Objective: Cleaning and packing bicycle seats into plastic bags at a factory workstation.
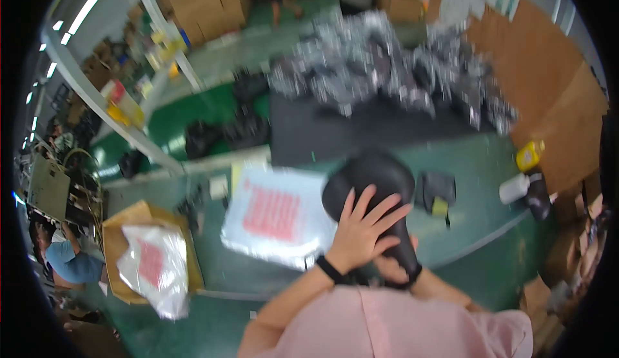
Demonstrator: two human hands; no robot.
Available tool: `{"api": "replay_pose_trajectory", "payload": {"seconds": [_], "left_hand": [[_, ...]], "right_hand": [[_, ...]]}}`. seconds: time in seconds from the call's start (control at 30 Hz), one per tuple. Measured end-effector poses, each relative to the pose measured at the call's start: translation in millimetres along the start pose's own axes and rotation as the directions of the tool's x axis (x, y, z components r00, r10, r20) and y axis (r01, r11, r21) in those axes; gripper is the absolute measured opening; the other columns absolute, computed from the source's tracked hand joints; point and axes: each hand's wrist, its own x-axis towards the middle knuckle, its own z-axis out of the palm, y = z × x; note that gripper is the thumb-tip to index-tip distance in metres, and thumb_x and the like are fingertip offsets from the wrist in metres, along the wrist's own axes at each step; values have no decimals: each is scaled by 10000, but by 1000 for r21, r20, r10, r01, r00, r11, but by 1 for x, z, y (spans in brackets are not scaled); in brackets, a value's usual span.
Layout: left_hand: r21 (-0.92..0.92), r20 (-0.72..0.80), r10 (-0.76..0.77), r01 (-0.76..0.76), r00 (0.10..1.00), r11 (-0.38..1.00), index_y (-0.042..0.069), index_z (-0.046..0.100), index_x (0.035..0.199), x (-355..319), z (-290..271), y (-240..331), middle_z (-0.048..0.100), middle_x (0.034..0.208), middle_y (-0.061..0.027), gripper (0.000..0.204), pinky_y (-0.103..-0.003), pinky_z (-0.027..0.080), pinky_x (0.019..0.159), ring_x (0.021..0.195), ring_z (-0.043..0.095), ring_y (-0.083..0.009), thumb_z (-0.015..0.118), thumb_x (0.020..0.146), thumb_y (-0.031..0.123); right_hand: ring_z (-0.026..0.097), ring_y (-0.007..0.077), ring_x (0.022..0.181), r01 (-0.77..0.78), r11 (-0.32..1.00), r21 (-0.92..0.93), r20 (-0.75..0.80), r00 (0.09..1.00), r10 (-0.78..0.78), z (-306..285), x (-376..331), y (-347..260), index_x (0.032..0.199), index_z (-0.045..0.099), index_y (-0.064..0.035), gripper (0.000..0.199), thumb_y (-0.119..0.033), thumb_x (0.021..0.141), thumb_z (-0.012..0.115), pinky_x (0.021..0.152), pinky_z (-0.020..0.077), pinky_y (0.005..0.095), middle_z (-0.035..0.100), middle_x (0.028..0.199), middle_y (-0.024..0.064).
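One black bicycle saddle [374, 190], smooth and glossy with a broad rounded rear and narrow nose, held near the green table [477, 164] edge before the person. Left hand [364, 232] lies spread over its top, fingers open; right hand [392, 269] grips the nose from beneath, apparently closed. One stack of clear printed bags [277, 216] beside it; two bottles [525, 172] at right.

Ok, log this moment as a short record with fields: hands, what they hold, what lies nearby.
left hand: spread flat on the black bicycle saddle, fingers splayed
right hand: under the saddle's narrow end, mostly hidden, seems to grip it
beside saddle: clear plastic bag with red print on the green table
further back: heap of silver-wrapped items, blurred
right edge: yellow bottle, white bottle
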Motion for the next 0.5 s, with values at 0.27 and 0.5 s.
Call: {"api": "replay_pose_trajectory", "payload": {"seconds": [0.27,0.5], "left_hand": [[-430,-277,-364,225,889,875,61,564,1175,7,-11,-76,578,1088,-151,328,-377,413,904,1016,540,-322,545,889,220],[-445,-6,-781,698,624,561,19,654,877,-43,29,-113,604,682,-90,221,-322,474,652,669,595,-215,561,890,220]], "right_hand": [[476,186,551,-155,973,-169,76,983,170,64,20,25,1286,284,4,910,-470,652,732,399,418,234,449,757,115],[493,212,563,-129,894,-430,-136,988,77,71,-23,6,1284,318,47,838,-456,708,661,370,417,250,458,776,148]]}}
